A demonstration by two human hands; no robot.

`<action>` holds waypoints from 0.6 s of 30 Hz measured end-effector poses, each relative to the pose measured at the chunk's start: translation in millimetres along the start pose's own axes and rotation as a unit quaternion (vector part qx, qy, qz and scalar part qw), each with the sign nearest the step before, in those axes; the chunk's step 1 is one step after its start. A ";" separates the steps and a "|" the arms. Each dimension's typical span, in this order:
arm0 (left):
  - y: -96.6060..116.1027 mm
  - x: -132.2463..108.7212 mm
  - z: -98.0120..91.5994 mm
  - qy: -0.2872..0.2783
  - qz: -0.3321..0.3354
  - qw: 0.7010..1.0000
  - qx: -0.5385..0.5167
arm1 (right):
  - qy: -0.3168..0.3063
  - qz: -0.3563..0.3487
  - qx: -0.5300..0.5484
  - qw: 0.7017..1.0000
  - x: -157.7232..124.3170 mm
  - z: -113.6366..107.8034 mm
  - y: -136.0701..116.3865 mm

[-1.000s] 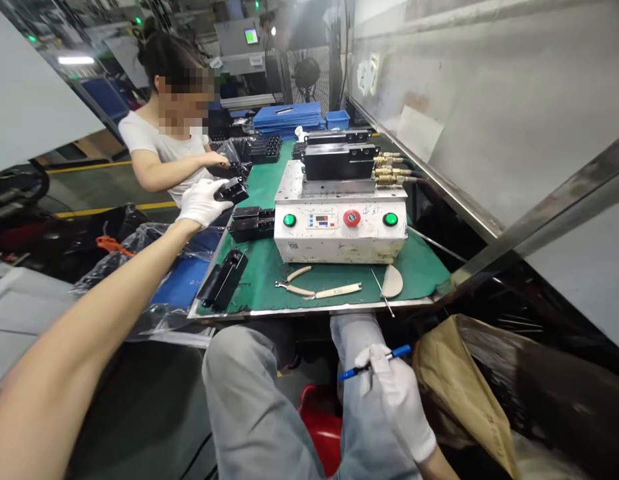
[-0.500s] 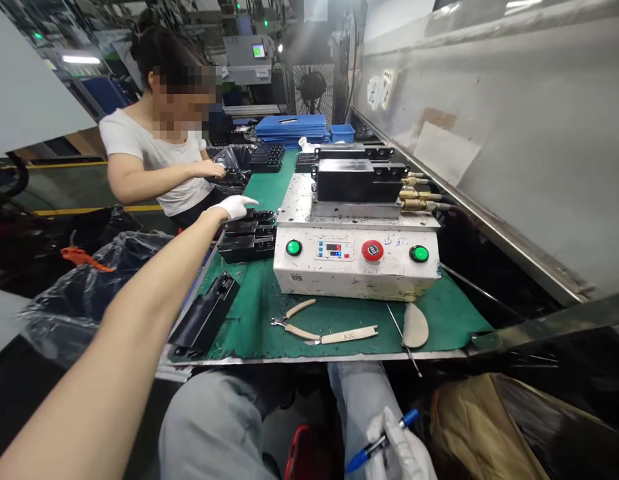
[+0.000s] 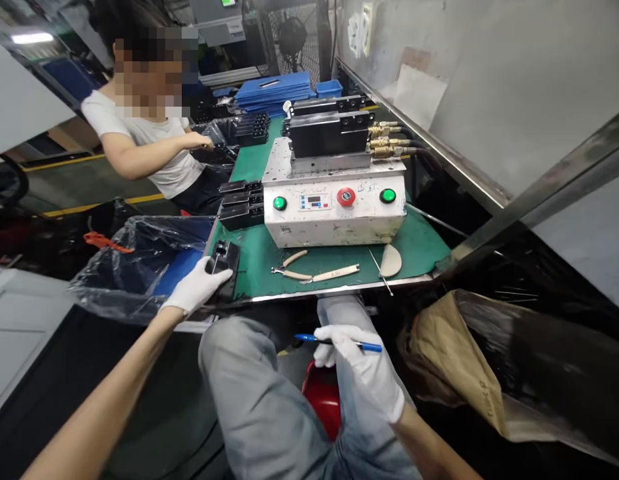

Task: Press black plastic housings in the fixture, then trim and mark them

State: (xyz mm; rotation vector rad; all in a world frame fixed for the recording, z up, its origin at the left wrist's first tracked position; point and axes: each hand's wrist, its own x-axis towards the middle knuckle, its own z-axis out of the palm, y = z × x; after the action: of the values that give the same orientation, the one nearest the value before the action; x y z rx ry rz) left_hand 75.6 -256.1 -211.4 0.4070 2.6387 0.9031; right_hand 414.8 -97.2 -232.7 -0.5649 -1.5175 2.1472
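Note:
My left hand (image 3: 195, 288), in a white glove, grips the near end of a long black plastic part (image 3: 228, 257). Thumb and fingers close around it at the front left corner of the green-topped table (image 3: 262, 277). In my gloved right hand (image 3: 362, 363) is a blue pen (image 3: 372, 347), held level above my lap. Several similar black parts (image 3: 244, 215) lie beyond my left hand, beside the white control box (image 3: 334, 223). Another black part (image 3: 329, 137) sits in the fixture on top of that box.
Cutting pliers (image 3: 294, 272), a knife with a pale handle (image 3: 336, 272), a thin rod (image 3: 380, 272) and a beige half-round piece (image 3: 390, 261) lie along the front edge. A co-worker (image 3: 144, 143) sits at the left. A plastic-lined bin (image 3: 139, 267) stands left of the table.
My left hand has come back from the row of black parts and taken hold of the one at the near left corner. My right hand has risen with the pen, and the view has shifted.

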 end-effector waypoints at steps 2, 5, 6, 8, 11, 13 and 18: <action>10.1 -36.1 9.1 0.015 0.034 0.982 -0.186 | -0.014 -0.092 -0.045 0.995 -11.1 14.1 -12.2; 21.6 -96.8 27.0 0.063 0.041 0.922 -0.380 | -0.039 -0.211 -0.126 0.969 -30.2 26.2 -25.6; 24.8 -115.8 33.4 0.081 0.034 0.907 -0.413 | -0.050 -0.244 -0.159 0.955 -36.2 28.0 -28.2; 31.0 -147.2 44.1 0.106 0.022 0.887 -0.449 | -0.056 -0.299 -0.229 0.925 -46.0 29.5 -30.0; 39.4 -174.2 52.8 0.125 0.017 0.882 -0.454 | -0.050 -0.340 -0.303 0.889 -53.9 29.8 -26.8; 43.8 -182.1 54.5 0.133 0.011 0.885 -0.447 | -0.049 -0.348 -0.324 0.878 -55.5 30.3 -23.8; 52.9 -191.3 53.6 0.134 0.034 0.897 -0.419 | -0.045 -0.366 -0.332 0.868 -56.6 32.7 -23.1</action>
State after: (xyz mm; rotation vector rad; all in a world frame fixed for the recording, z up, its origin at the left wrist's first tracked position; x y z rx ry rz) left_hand 278.6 -256.9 -178.6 0.1487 2.1470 2.0945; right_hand 445.3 -147.9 -196.5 -0.0402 -2.0889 1.0687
